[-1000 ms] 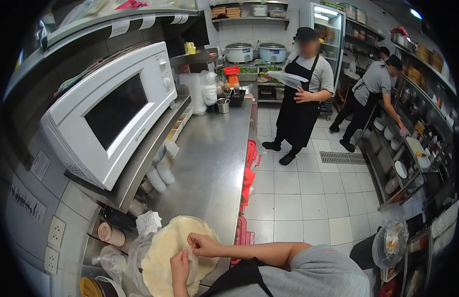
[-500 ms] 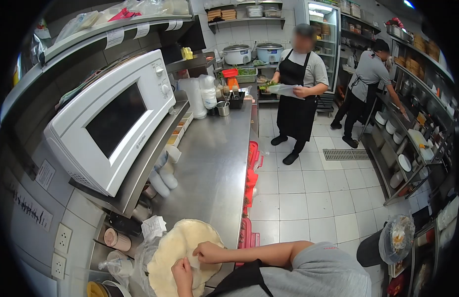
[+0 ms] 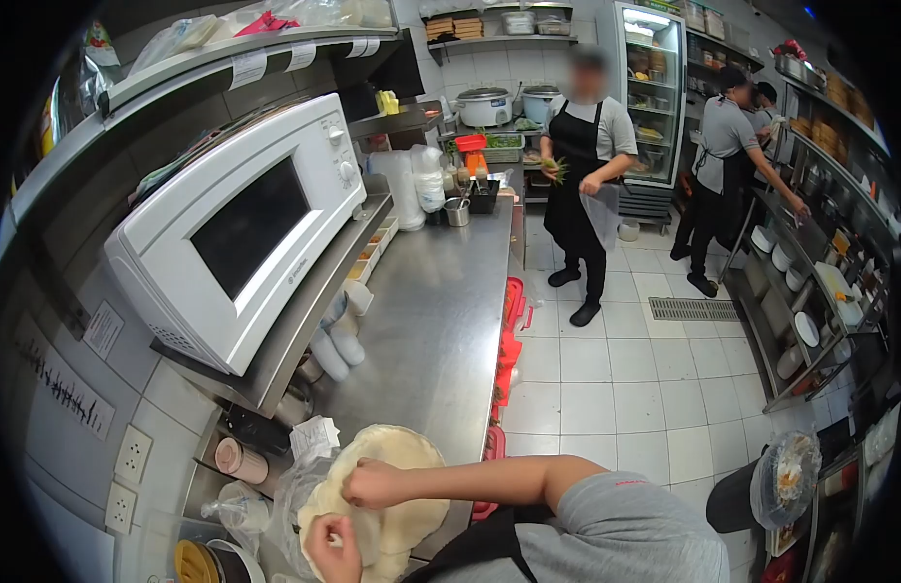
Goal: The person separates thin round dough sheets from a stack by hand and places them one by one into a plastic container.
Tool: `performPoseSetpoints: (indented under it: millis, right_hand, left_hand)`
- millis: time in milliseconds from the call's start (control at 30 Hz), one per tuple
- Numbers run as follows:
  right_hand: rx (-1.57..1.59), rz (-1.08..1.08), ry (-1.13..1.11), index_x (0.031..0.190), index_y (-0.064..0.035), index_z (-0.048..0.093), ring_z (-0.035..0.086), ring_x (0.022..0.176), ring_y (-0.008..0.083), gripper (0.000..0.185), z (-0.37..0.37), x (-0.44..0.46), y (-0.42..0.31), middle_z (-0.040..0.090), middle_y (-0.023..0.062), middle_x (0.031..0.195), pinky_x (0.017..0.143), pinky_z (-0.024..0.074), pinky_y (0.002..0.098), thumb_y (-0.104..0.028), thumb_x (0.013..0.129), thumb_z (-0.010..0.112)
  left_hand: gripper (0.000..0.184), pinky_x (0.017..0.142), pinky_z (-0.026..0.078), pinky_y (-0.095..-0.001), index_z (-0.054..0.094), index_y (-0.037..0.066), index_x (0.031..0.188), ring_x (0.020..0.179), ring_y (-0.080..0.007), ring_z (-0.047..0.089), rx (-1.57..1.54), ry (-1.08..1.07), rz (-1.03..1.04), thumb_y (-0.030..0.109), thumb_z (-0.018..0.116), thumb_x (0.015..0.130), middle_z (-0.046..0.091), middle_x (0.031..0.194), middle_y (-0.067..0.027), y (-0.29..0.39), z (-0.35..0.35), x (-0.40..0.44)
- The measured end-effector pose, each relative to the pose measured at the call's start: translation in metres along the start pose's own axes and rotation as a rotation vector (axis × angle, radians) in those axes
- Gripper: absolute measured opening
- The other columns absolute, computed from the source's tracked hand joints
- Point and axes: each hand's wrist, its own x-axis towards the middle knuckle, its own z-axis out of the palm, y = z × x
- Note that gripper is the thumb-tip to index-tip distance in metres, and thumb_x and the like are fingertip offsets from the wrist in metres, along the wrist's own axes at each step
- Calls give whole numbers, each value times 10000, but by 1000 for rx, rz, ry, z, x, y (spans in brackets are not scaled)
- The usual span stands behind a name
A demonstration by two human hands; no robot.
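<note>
A wide, pale, floppy round dough sheet (image 3: 416, 452) lies at the near end of the steel counter, partly over clear plastic. My right hand (image 3: 375, 483) is closed above its middle, with the fingertips pinched at the dough. Lower and to the left, my left hand (image 3: 332, 547) is at the dough's near left edge, its fingers curled together. What sits between the left fingertips is too small to make out. A crumpled clear plastic bag (image 3: 287, 496) lies against the dough's left side.
A white microwave (image 3: 144, 233) stands on a raised shelf at left. White bottles (image 3: 336, 352) lie below it on the steel counter (image 3: 426, 321). Red bins (image 3: 509, 340) line the counter's right edge. A co-worker (image 3: 582, 165) stands in the aisle; others work by the right shelves.
My right hand has moved left over the dough, and my left hand has shifted left and down. The view has turned slightly. The nearer co-worker has lowered the plastic bag.
</note>
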Motion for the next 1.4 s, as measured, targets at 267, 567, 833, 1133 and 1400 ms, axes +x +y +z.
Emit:
performPoseSetpoints:
  millis: [267,567,833,1133,1400]
  right_hand:
    - [1018,367,691,981,-58,594,524,688,73,171,-39,23,22,586,-3,782,592,429,228,-28,818,556]
    - [1116,930,255,854,1,614,601,577,144,154,31,-94,43,611,42,710,492,535,289,-132,872,540]
    - [490,390,331,729,22,566,572,539,234,165,40,-81,40,575,154,636,512,455,367,-98,840,541]
    - [235,404,232,748,-5,585,574,626,356,207,-3,-65,15,572,184,665,562,437,416,-196,828,581]
    - [53,305,254,744,-14,568,598,658,363,160,-10,-53,24,613,167,714,598,477,444,-160,810,556]
  left_hand:
    - [26,629,427,-335,548,3,776,698,-255,524,-7,271,351,5,561,799,546,761,-105,22,0,22]
    - [249,631,484,-230,594,-11,1070,758,-114,600,-261,-190,-191,148,623,882,587,925,-63,-82,101,5]
    - [385,619,502,-277,607,-12,1076,696,-191,629,-177,-144,-276,243,705,805,617,899,-110,-60,104,13]
    - [172,565,462,-261,668,-34,825,596,-135,590,-261,24,-205,137,655,844,633,687,-85,-60,94,16]
    - [184,520,436,-252,651,-38,784,531,-108,547,-226,12,-201,136,652,845,612,625,-75,-56,91,18]
